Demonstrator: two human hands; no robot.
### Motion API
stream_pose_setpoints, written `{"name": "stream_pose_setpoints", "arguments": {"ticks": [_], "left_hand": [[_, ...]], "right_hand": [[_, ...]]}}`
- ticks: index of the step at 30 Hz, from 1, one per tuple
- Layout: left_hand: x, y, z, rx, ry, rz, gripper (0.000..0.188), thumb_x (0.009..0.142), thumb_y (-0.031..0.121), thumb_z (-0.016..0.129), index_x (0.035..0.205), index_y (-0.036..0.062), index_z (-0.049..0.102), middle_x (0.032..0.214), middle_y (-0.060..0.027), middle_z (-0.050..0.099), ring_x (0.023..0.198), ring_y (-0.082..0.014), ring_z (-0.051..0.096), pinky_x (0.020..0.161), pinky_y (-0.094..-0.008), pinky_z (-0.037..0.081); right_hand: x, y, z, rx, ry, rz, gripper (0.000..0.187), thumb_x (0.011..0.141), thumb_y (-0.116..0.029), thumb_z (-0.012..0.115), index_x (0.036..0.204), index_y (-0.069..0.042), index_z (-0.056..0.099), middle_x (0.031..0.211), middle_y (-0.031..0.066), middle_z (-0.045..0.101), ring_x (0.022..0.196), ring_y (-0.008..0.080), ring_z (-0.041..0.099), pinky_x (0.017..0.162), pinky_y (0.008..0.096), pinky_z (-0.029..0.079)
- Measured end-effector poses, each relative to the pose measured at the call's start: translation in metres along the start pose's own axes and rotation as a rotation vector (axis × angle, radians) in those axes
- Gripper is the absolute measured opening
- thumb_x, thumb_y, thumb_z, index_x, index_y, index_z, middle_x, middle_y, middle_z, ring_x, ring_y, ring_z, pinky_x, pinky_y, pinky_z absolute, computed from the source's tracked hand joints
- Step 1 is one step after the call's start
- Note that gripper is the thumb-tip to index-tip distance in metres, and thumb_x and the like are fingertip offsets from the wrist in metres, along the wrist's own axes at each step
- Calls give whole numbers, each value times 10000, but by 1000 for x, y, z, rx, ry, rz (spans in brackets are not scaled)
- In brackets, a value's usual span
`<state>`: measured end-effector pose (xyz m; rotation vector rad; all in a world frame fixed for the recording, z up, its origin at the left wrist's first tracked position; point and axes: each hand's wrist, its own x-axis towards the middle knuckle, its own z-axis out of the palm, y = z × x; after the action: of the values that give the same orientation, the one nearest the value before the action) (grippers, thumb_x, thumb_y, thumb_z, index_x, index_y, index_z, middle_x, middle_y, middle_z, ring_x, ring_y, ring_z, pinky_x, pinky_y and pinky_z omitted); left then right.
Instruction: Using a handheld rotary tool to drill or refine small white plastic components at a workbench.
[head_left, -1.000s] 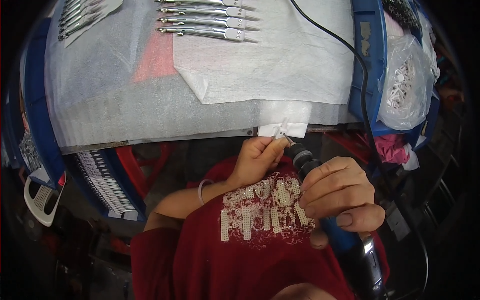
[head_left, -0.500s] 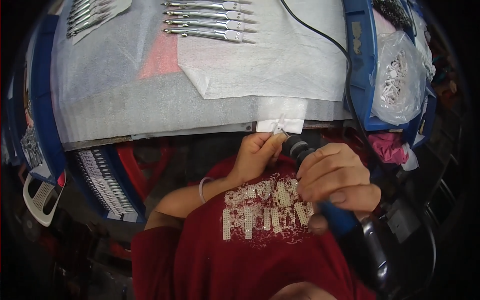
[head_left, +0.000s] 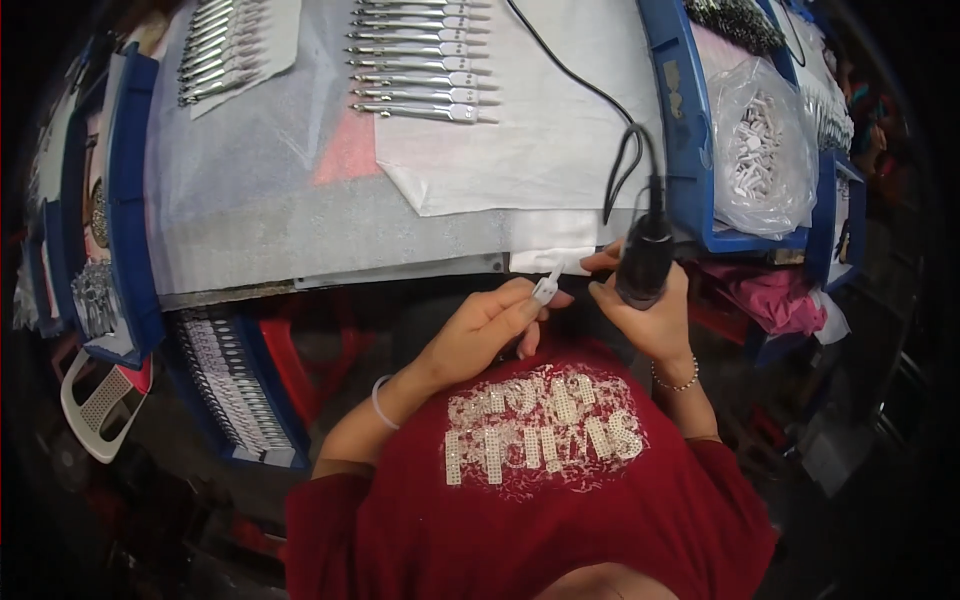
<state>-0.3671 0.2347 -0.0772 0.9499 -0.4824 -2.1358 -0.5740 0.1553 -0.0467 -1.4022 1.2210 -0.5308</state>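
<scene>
My left hand (head_left: 487,328) pinches a small white plastic compass head (head_left: 546,290) with a narrow tip pointing up and two dark holes; anything below it is hidden by the fingers. A dark electric screwdriver (head_left: 645,262) lies in my right hand (head_left: 655,318), its cord end pointing away from me. The thumb and a finger of that hand reach left, close to the table edge and a folded white cloth pad (head_left: 552,236). On the table, a row of silver drawing compasses with white heads (head_left: 425,79) lies on a white sheet.
More compasses (head_left: 222,45) lie at far left. A blue bin (head_left: 688,200) at right holds a clear bag of small white parts (head_left: 757,150). Blue bins (head_left: 135,200) line the left side; another tray (head_left: 235,385) sits below. A black cord (head_left: 570,75) crosses the table.
The screwdriver has come off the white part and swung round, its cord end now away from me. My right hand has moved toward the table edge; the left has drawn back slightly.
</scene>
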Motion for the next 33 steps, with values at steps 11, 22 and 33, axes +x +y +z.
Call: {"name": "stream_pose_setpoints", "arguments": {"ticks": [11, 22, 33], "left_hand": [[-50, 134, -49, 734, 534, 700, 267, 913, -3, 561, 1177, 16, 523, 959, -35, 584, 785, -94, 543, 689, -228, 481], [-12, 359, -233, 1211, 642, 820, 130, 890, -3, 573, 1018, 3, 598, 864, 1, 603, 790, -71, 559, 710, -207, 470], [55, 433, -298, 1447, 512, 594, 115, 788, -3, 655, 902, 4, 639, 808, -13, 638, 775, -91, 560, 731, -241, 468]], "right_hand": [[-7, 4, 0, 48, 81, -61, 342, 718, 74, 681, 1029, 33, 544, 903, 105, 690, 640, 35, 537, 629, 198, 443], [-10, -10, 3, 107, 145, -123, 359, 663, 28, 740, 953, -8, 531, 800, 85, 690, 568, 75, 601, 559, 211, 475], [2, -33, 10, 86, 205, -56, 370, 639, -17, 762, 926, -16, 528, 736, 70, 684, 564, 82, 608, 553, 218, 480]]}}
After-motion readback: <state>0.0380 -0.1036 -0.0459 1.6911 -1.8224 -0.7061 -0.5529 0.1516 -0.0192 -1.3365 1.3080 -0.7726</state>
